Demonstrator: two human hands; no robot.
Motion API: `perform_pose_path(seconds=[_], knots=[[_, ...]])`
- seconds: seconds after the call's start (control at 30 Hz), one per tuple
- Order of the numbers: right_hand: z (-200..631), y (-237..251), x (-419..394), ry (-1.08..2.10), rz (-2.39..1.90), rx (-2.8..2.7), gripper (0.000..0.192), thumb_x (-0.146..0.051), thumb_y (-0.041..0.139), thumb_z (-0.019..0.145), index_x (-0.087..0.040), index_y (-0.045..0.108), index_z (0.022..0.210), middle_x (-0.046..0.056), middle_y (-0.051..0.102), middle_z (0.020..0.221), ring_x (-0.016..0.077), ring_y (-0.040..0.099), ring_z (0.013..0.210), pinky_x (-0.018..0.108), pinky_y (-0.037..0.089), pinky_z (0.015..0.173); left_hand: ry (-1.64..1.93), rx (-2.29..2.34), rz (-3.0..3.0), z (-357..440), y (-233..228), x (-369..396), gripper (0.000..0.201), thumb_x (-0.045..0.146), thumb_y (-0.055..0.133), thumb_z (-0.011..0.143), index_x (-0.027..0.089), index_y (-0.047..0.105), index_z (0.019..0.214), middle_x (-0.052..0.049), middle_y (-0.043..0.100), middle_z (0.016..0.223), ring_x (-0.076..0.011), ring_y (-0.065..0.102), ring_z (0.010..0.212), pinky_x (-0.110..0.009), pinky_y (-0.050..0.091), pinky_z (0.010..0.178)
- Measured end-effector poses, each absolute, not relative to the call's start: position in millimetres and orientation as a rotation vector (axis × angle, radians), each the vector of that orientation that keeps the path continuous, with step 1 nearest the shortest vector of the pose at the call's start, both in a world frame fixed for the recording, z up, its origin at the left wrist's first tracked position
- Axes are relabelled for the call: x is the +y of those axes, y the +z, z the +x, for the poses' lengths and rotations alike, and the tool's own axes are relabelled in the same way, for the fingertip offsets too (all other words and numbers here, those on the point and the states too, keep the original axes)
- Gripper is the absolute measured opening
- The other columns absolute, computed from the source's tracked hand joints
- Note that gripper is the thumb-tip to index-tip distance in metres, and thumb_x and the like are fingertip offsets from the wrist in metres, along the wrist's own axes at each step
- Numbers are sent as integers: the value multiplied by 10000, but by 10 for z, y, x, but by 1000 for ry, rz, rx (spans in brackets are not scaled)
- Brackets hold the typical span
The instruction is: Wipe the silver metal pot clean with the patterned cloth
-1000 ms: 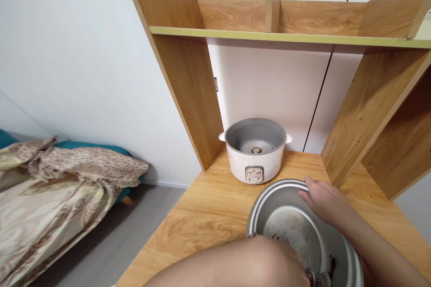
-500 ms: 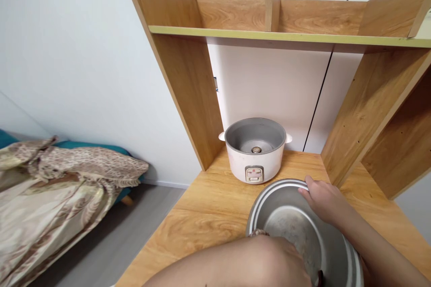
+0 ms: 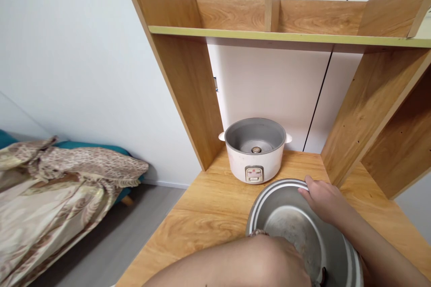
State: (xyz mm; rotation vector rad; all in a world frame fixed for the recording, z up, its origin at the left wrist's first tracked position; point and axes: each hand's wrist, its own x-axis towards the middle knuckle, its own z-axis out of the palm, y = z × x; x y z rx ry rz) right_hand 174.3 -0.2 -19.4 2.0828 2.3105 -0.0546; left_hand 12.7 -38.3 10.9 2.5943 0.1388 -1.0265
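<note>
Right hand [image 3: 321, 202] clamps metal pot [image 3: 289, 224] rim to steady it; left hand [image 3: 283, 260] inside, grip unclear, probably scrubbing.

The left grip [image 3: 286, 255] sits inside the metal pot [image 3: 269, 208], mostly masked by its own forearm, so its fingers and whatever they press cannot be made out; only a scrap of cloth-like stuff [image 3: 257, 232] peeks out at the wrist. The near side of the pot, below both grips, is cut off by the bottom edge. The right grip [image 3: 319, 197] rests on the far rim, its fingertips curled out of sight over it. Beyond the grips, the rice cooker [image 3: 254, 150] has a front label too small to read. The bed [image 3: 50, 188], far left, runs off the frame.
</note>
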Motion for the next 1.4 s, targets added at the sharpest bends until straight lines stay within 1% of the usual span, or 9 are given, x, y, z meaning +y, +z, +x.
perform_pose_path(seconds=[0.2, 0.4, 0.53, 0.7, 0.97, 1.07, 1.2, 1.27, 1.4], knots=[[1739, -176, -12, -34, 2071, 2312, 336, -407, 295, 1007, -180, 539, 965, 125, 713, 859, 269, 684, 799, 315, 284, 588, -1000, 233, 2572, 85, 1, -372, 265, 244, 547, 750, 209, 409, 526, -55, 678, 645, -192, 616, 543, -300, 404, 425], [1733, -179, -6, -27, 2067, 2312, 341, -409, 287, 1007, -182, 538, 965, 123, 714, 860, 269, 686, 794, 314, 298, 591, -1007, 252, 2546, 80, -51, -366, 161, 261, 531, 750, 186, 661, 691, -83, 706, 676, -229, 642, 593, -332, 431, 470], [1730, -173, -4, -38, 2073, 2308, 338, -411, 295, 1005, -180, 540, 977, 129, 713, 874, 263, 687, 807, 312, 309, 602, -1034, 239, 2551, 99, -65, -363, 181, 258, 524, 759, 173, 674, 703, -82, 699, 661, -220, 620, 554, -326, 417, 454], [1731, -171, -5, -32, 2072, 2311, 336, -406, 298, 1007, -175, 540, 985, 129, 714, 870, 263, 688, 810, 312, 315, 611, -944, 235, 2567, 85, -103, -351, 198, 261, 551, 726, 209, 539, 535, -53, 649, 572, -198, 585, 501, -312, 398, 440], [1735, -184, -5, -72, 2082, 2318, 337, -411, 296, 1006, -179, 539, 976, 128, 709, 874, 268, 681, 814, 317, 317, 612, -965, 146, 2617, 102, -58, -372, 322, 239, 594, 700, 226, 332, 513, -40, 639, 585, -198, 612, 552, -309, 376, 420], [1738, -188, -4, -73, 2081, 2324, 343, -415, 290, 1006, -182, 539, 969, 124, 707, 868, 267, 677, 807, 318, 320, 616, -936, 170, 2611, 93, -59, -368, 297, 251, 624, 674, 225, 374, 515, -34, 637, 574, -211, 625, 566, -319, 404, 452], [1739, -188, -7, -49, 2077, 2317, 351, -416, 280, 1009, -183, 539, 963, 120, 707, 857, 261, 677, 788, 313, 308, 602, -894, 182, 2575, 72, -49, -365, 105, 242, 590, 680, 205, 562, 586, -63, 682, 636, -225, 654, 626, -325, 442, 501], [1739, -189, -6, -30, 2074, 2315, 341, -413, 290, 1009, -181, 536, 967, 118, 708, 855, 258, 681, 790, 309, 303, 600, -939, 222, 2555, 70, -39, -368, 107, 244, 556, 698, 189, 614, 628, -81, 699, 669, -226, 647, 614, -326, 430, 479], [1739, -191, -3, -18, 2065, 2328, 339, -415, 291, 1010, -181, 532, 960, 115, 711, 857, 267, 685, 795, 308, 299, 594, -915, 255, 2538, 71, -75, -364, 165, 272, 569, 690, 205, 544, 541, -63, 676, 612, -202, 603, 530, -311, 390, 437]])
